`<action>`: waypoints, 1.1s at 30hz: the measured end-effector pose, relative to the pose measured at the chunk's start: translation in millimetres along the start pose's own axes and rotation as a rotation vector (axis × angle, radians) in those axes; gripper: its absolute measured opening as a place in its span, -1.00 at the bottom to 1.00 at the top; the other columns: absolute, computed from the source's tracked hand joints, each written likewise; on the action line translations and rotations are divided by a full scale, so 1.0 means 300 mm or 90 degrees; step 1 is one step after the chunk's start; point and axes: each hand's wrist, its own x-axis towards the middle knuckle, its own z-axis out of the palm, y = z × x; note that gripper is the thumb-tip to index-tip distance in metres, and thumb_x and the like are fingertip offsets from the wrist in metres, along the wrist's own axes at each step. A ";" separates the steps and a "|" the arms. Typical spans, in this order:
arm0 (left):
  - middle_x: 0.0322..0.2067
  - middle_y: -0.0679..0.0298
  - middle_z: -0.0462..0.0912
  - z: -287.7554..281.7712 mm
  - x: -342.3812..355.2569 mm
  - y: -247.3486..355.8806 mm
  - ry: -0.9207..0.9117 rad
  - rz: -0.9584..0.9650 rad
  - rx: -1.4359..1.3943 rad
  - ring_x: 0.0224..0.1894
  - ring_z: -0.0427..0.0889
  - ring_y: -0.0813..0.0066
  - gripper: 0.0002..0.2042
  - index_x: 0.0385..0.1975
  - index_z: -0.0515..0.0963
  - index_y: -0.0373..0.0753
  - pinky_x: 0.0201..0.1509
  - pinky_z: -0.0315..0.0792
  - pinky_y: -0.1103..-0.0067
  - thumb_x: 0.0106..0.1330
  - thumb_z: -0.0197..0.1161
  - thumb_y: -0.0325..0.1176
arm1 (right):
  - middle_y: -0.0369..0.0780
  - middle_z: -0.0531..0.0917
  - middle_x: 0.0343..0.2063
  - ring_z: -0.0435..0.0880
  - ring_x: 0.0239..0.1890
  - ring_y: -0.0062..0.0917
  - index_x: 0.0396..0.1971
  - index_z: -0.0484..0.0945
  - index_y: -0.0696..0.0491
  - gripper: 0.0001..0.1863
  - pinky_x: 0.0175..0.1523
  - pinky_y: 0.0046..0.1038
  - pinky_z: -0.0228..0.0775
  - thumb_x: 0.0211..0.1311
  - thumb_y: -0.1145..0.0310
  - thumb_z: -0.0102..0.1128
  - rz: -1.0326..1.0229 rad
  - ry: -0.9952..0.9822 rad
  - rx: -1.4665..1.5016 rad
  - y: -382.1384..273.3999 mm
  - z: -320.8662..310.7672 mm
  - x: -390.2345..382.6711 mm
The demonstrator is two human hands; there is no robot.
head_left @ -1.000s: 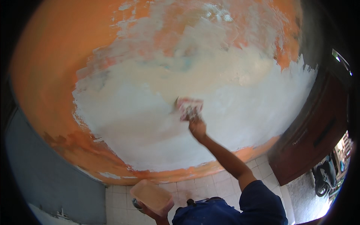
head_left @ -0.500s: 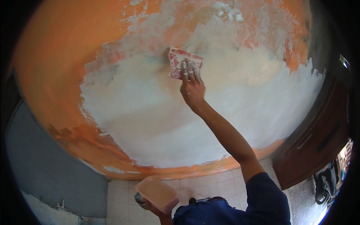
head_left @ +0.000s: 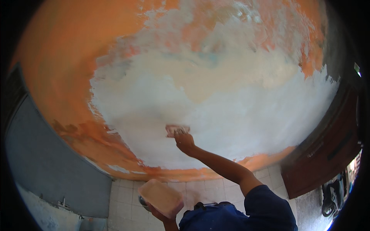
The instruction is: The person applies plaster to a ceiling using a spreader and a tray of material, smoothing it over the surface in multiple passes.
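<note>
My right hand (head_left: 185, 142), slightly blurred, grips a flat reddish putty spreader (head_left: 172, 129) smeared with pale filler. The spreader is at the lower middle of a broad white coat of filler (head_left: 239, 119) on the orange wall (head_left: 73, 50). Low in front of my body, my left hand (head_left: 157, 214) holds a rectangular plastic tub (head_left: 173, 213) from beneath and the side. Smooth beige paste (head_left: 160, 195) lies inside it. The fingers under the tub are mostly hidden.
A grey panel (head_left: 58, 150) stands at the left, with a small tap (head_left: 63, 204) below it. Pale tiles (head_left: 123, 200) cover the floor. A dark round container (head_left: 142, 202) shows partly behind the tub. At the right are a dark red-brown door (head_left: 316, 161) and a motorbike (head_left: 332, 196).
My right hand has swept the spreader down the wall and a little left, leaving paler filler along its path. The left hand and tub have stayed nearly still.
</note>
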 end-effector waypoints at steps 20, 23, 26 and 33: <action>0.05 0.18 0.37 0.091 -0.046 0.040 -0.032 0.038 0.136 0.02 0.43 0.17 -0.45 0.18 0.17 -0.13 0.02 0.39 0.18 0.35 -0.29 0.12 | 0.10 0.49 -0.08 0.61 -0.22 -0.18 -0.01 0.35 0.26 -0.50 -0.30 -0.27 0.52 -0.07 0.53 0.03 -0.009 -0.125 0.000 -0.032 -0.113 0.160; 0.04 0.17 0.38 0.089 -0.056 0.055 0.023 -0.039 -0.093 0.02 0.44 0.16 -0.44 0.17 0.18 -0.15 0.02 0.39 0.17 0.35 -0.29 0.13 | 0.02 0.57 -0.25 0.62 -0.44 -0.22 -0.10 0.43 0.14 -0.57 -0.43 -0.29 0.50 -0.11 0.54 0.04 -0.040 0.143 -0.003 -0.024 -0.241 0.209; 0.03 0.16 0.38 0.020 -0.059 0.068 0.054 -0.031 -0.084 0.01 0.44 0.15 -0.42 0.17 0.18 -0.15 0.02 0.39 0.18 0.33 -0.28 0.16 | -0.07 0.57 -0.38 0.59 -0.46 -0.23 -0.14 0.47 0.06 -0.55 -0.46 -0.29 0.48 -0.17 0.60 0.03 -0.048 0.321 -0.036 0.012 -0.405 0.382; 0.06 0.17 0.35 0.093 -0.057 0.064 -0.010 -0.021 -0.079 0.03 0.40 0.15 -0.40 0.17 0.18 -0.13 0.04 0.37 0.19 0.30 -0.25 0.19 | 0.13 0.45 -0.05 0.47 0.00 -0.05 -0.07 0.42 0.25 -0.59 -0.09 -0.19 0.48 0.05 0.42 -0.05 -0.049 0.339 -0.275 0.094 -0.347 0.637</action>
